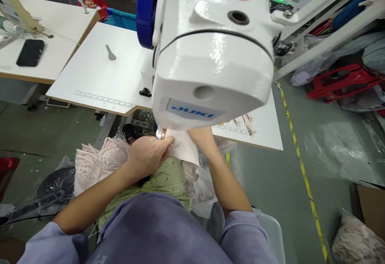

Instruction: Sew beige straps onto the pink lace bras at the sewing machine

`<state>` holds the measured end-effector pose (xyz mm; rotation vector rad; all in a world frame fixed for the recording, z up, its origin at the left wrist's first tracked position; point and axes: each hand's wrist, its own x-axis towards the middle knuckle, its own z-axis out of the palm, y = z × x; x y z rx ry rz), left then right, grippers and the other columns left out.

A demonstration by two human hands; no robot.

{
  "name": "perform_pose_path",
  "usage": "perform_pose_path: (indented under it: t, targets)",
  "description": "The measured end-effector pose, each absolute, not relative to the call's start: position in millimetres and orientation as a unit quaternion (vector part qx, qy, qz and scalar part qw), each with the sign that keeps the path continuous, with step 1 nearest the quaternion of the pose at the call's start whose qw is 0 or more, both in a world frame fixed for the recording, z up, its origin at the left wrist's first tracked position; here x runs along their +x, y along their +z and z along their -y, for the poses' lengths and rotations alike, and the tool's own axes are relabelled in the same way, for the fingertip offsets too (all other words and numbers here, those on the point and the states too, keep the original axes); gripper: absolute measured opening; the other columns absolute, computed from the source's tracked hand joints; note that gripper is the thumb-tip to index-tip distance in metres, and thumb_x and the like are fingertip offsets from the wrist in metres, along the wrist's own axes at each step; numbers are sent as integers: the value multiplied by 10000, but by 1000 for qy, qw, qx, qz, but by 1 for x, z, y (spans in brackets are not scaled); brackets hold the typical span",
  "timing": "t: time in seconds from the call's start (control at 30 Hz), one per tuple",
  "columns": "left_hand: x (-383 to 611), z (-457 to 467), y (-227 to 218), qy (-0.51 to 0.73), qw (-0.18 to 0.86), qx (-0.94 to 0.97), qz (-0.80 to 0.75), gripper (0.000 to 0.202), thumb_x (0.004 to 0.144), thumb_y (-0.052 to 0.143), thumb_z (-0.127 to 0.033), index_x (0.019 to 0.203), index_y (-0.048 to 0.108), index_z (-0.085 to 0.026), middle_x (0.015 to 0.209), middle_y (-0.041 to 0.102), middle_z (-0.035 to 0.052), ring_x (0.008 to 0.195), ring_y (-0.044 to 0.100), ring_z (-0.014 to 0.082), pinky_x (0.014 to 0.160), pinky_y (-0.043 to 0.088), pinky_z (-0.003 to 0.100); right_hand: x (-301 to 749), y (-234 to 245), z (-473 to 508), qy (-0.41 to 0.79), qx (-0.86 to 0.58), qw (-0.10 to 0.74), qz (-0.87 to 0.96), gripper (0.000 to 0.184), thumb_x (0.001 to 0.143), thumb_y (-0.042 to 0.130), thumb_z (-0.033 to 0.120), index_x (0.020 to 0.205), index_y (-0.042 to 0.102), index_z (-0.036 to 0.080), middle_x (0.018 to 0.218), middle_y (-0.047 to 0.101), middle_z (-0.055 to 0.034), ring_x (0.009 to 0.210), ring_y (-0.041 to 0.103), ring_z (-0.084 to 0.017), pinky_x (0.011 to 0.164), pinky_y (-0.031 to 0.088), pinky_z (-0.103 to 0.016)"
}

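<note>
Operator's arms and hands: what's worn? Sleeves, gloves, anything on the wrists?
Lilac-grey short sleeves, left sleeve and right sleeve, end above the elbows; forearms are bare. The left hand has no glove, and no watch or band shows at either wrist. The right hand is mostly hidden under the sewing machine.

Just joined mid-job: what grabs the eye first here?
The big white JUKI sewing machine fills the upper centre, its blue handwheel at top left. Just beneath it, the left hand pinches a white fabric piece under the machine's head. Pale lace garments lie heaped left of that hand.
</note>
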<state>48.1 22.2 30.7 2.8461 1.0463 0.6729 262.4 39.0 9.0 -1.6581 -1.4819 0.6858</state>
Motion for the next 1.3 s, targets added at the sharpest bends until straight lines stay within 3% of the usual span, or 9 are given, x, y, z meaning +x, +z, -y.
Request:
perform_pose_path:
  t: [0.27, 0.5, 0.7, 0.8, 0.9, 1.03, 1.1, 1.2, 1.3]
  targets:
    - [42, -22, 26, 263, 3, 904, -336, 228, 986, 522, -243, 1047, 730, -172, 594, 685, -10, 527, 598, 135, 545, 356, 285, 260, 15, -39, 291, -633, 445, 563, 170, 856, 590, 354, 903, 666, 209, 592, 566, 44, 646, 556, -177, 720, 464, -299]
    - [32, -18, 38, 260, 246, 838, -412, 288, 1019, 490, -300, 1156, 722, -199, 1033, 792, 41, 864, 738, 163, 715, 519, 226, 237, 5, -7, 490, -556, 564, 365, 276, 898, 610, 502, 862, 572, 231, 648, 517, 61, 572, 455, -118, 576, 384, -238]
    - [14, -8, 37, 237, 351, 796, -433, 261, 987, 537, -335, 1103, 731, -206, 964, 788, 35, 778, 718, 159, 650, 519, 225, 219, -4, 34, 626, -462, 595, 202, 341, 770, 795, 466, 878, 580, 224, 738, 600, 52, 611, 513, -97, 584, 410, -201]
    - [12, -1, 39, 223, 376, 800, -411, 341, 961, 582, -371, 1244, 650, -193, 977, 765, 53, 835, 707, 176, 685, 523, 247, 212, -7, 49, 623, -468, 589, 216, 295, 808, 772, 453, 922, 621, 227, 775, 623, 42, 634, 531, -98, 613, 436, -208]
    - [19, 4, 42, 194, 360, 841, -355, 573, 856, 721, -438, 1341, 553, -183, 1052, 736, 70, 920, 694, 211, 783, 526, 303, 208, -8, 67, 561, -506, 574, 316, 213, 884, 702, 439, 947, 647, 244, 793, 635, 32, 686, 575, -122, 652, 469, -234]
    - [28, 2, 32, 155, 240, 918, -274, 175, 876, 671, -350, 877, 649, -176, 686, 650, 12, 654, 617, 185, 635, 439, 304, 209, -8, 90, 335, -505, 533, 591, 96, 952, 615, 297, 1011, 685, 268, 924, 703, -12, 858, 660, -174, 763, 511, -297]
    - [27, -1, 22, 183, 153, 942, -234, 196, 907, 571, -240, 718, 590, -189, 596, 590, 2, 593, 563, 171, 613, 407, 307, 212, -9, 97, 203, -444, 516, 704, 159, 948, 593, 210, 1048, 698, 276, 931, 717, -31, 900, 675, -187, 800, 524, -319]
    - [22, -4, 13, 249, 54, 944, -211, 246, 920, 487, -168, 687, 556, -202, 589, 581, 0, 594, 530, 163, 664, 428, 310, 215, -13, 102, 92, -386, 504, 767, 242, 916, 599, 132, 1077, 711, 274, 881, 720, -40, 910, 688, -195, 806, 550, -323]
    - [19, -3, 12, 289, 30, 934, -207, 258, 931, 472, -170, 683, 533, -211, 582, 567, -9, 590, 505, 157, 679, 442, 300, 216, -16, 104, 70, -383, 498, 775, 263, 912, 598, 124, 1089, 711, 283, 874, 726, -32, 926, 703, -199, 790, 577, -323]
